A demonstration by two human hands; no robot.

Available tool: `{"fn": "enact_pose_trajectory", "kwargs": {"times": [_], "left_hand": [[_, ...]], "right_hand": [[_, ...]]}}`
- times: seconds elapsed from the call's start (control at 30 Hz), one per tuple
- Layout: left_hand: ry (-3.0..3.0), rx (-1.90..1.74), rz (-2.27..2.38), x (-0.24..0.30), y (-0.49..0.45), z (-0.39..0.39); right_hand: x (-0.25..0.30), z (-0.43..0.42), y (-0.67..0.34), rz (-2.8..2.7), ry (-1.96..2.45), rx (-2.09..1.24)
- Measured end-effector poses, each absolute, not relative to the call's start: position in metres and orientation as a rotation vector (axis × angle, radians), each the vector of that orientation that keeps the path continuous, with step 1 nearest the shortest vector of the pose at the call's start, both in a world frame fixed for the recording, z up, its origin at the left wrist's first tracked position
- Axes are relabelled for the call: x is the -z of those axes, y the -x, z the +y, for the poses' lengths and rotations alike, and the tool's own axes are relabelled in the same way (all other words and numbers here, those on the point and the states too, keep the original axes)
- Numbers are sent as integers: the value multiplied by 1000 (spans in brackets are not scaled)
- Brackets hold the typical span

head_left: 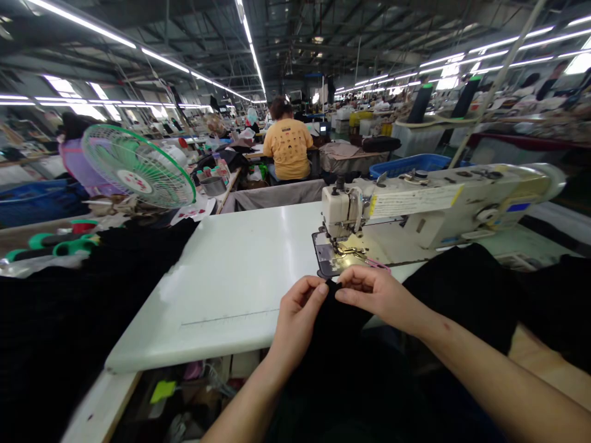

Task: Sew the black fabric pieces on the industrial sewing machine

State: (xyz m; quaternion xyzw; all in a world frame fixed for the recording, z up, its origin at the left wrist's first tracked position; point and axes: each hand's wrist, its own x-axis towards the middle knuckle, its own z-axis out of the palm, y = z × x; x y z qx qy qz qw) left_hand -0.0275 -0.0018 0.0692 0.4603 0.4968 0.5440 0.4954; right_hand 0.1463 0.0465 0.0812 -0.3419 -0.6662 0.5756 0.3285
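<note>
Both hands pinch the upper edge of a black piece of fabric (339, 314) in front of the sewing machine. My left hand (302, 307) is closed on its left side, thumb against the bent fingers. Just to the right, my right hand (372, 294) grips the same edge between thumb and fingers. From there the fabric hangs down over the table's front edge. The needle area of the sewing machine (346, 212) lies just beyond the fingertips, apart from the cloth. A pink-handled tool (377, 264) rests by the machine's metal plate.
A white sewing table (231, 271) spreads to the left. Black fabric (60, 326) is heaped left of it, and more black cloth (466, 283) lies at right. A green fan (138, 166) stands at back left. Ahead sits a person in a yellow shirt (289, 147).
</note>
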Motion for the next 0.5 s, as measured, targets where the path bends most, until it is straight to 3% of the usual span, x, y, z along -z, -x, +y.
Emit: {"fn": "enact_pose_trajectory", "kwargs": {"times": [0.27,0.5], "left_hand": [[-1722,-1682,1444,-64,27,-1],[-1948,-1643,1419,-67,26,-6]], "right_hand": [[-81,44,-149,-1774,961,-1369],[-84,37,-144,-1886,925,-1218]]}}
